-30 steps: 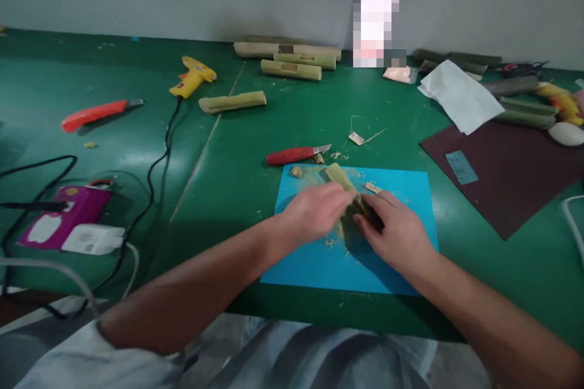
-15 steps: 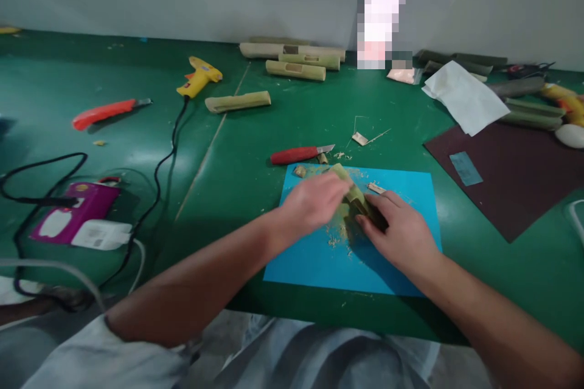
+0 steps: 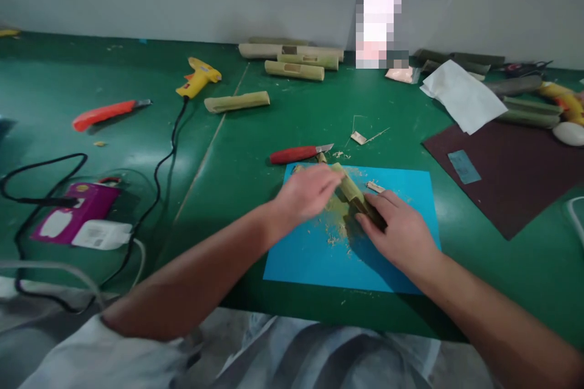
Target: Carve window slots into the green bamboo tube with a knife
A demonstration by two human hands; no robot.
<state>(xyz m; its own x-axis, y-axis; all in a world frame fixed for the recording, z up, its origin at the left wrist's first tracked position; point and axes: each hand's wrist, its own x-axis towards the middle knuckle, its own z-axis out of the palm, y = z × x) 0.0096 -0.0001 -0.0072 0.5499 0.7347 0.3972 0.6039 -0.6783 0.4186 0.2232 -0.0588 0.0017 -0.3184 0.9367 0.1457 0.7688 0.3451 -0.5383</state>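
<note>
A short green bamboo piece (image 3: 350,189) lies slanted on a blue mat (image 3: 319,255) with pale shavings around it. My right hand (image 3: 398,230) is closed on the near end of the bamboo piece and pins it to the mat. My left hand (image 3: 306,193) is closed beside the bamboo's left flank, fingers curled at its surface; what it holds, if anything, is hidden. A red-handled knife (image 3: 298,154) lies just beyond the mat's far edge.
On the green table (image 3: 255,134) lie several bamboo tubes (image 3: 294,64), a yellow glue gun (image 3: 197,78) with a black cord, an orange cutter (image 3: 107,113), a purple box (image 3: 75,213), white paper (image 3: 463,96) and a dark sheet (image 3: 506,173) at the right.
My left hand has slid leftward and slightly away along the bamboo piece, exposing more of it and more shavings. My right hand has kept its hold.
</note>
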